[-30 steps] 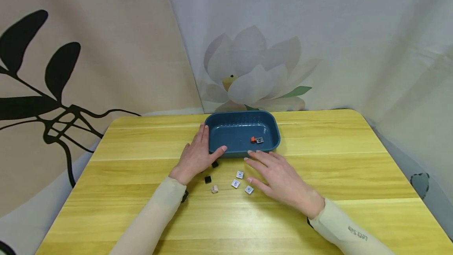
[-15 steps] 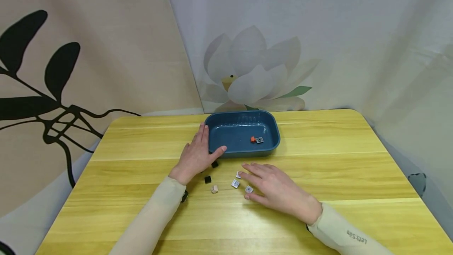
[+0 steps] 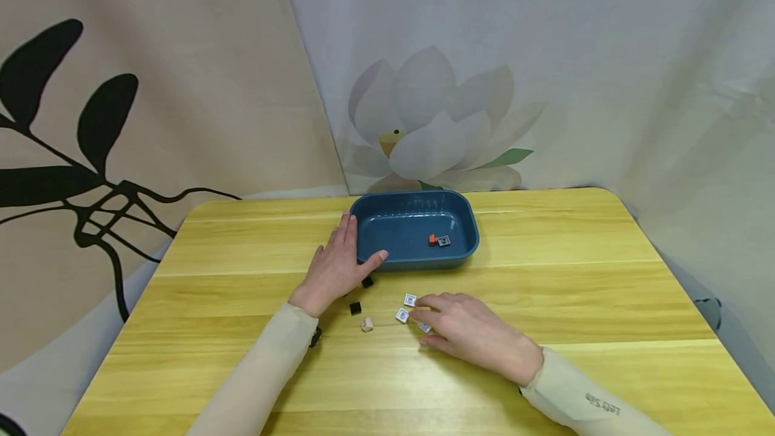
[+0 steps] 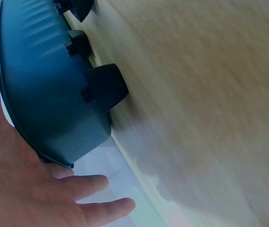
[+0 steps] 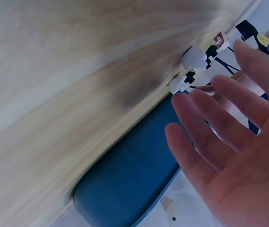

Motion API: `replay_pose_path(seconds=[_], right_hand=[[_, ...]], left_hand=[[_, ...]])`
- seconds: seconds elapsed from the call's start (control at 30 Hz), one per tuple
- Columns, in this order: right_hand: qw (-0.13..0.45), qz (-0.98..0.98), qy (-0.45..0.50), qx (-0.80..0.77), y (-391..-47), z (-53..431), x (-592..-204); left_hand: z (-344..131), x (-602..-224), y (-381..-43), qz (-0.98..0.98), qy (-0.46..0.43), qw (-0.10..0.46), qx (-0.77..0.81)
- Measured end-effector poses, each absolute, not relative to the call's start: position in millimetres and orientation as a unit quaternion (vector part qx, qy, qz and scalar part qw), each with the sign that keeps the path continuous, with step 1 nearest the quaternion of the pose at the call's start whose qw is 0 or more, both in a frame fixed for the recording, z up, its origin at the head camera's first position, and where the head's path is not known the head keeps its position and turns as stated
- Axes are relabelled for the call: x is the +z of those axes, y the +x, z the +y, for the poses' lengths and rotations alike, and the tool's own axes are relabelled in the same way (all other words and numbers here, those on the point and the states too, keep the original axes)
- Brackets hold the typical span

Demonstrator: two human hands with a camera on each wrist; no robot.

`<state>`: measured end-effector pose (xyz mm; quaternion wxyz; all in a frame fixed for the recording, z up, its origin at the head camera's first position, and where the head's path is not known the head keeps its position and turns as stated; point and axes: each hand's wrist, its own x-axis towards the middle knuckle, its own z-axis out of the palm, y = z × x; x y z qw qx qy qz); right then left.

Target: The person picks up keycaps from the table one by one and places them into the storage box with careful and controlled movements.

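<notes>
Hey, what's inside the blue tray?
Inside the blue tray are a little orange piece and, beside it, a grey square piece. The left hand covers part of the near left corner, so anything right behind its thumb can't be seen.

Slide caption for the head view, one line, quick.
Left hand against the blue tray, right hand close to small white pieces on the wooden table.

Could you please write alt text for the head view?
A person's right hand partly hides one of three small white pieces on a wooden table; the left hand touches a blue tray containing an orange piece and a grey piece.
</notes>
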<state>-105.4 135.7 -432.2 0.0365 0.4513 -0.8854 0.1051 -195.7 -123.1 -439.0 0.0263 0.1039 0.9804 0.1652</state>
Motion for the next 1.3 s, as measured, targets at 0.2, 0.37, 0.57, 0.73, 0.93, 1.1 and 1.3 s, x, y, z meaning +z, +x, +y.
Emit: replay_pose_path(seconds=[0.2, 0.37, 0.57, 0.73, 0.93, 1.1, 1.3], right_hand=[[0.025, -0.885, 0.454, 0.103, -105.2, 134.2, -434.8], [0.013, -0.888, 0.451, 0.093, -105.0, 132.5, -435.9], [0.017, -0.890, 0.448, 0.082, -104.5, 129.8, -436.6], [0.016, -0.889, 0.450, 0.080, -104.4, 129.2, -437.3], [0.018, -0.890, 0.448, 0.080, -105.0, 128.8, -438.3], [0.014, -0.894, 0.440, 0.087, -105.3, 129.6, -438.2], [0.025, -0.893, 0.435, 0.110, -106.5, 131.4, -437.4]], left_hand=[[-123.6, -439.8, -196.1, 0.980, 0.105, 0.026, 0.166], [-123.5, -439.7, -196.2, 0.980, 0.104, 0.024, 0.166], [-124.0, -440.7, -196.2, 0.980, 0.103, 0.024, 0.169], [-123.7, -440.9, -196.8, 0.980, 0.102, 0.024, 0.169], [-123.9, -440.4, -197.8, 0.980, 0.103, 0.021, 0.171], [-123.9, -440.8, -197.4, 0.979, 0.106, 0.020, 0.175], [-124.7, -442.1, -197.0, 0.979, 0.106, 0.023, 0.175]])
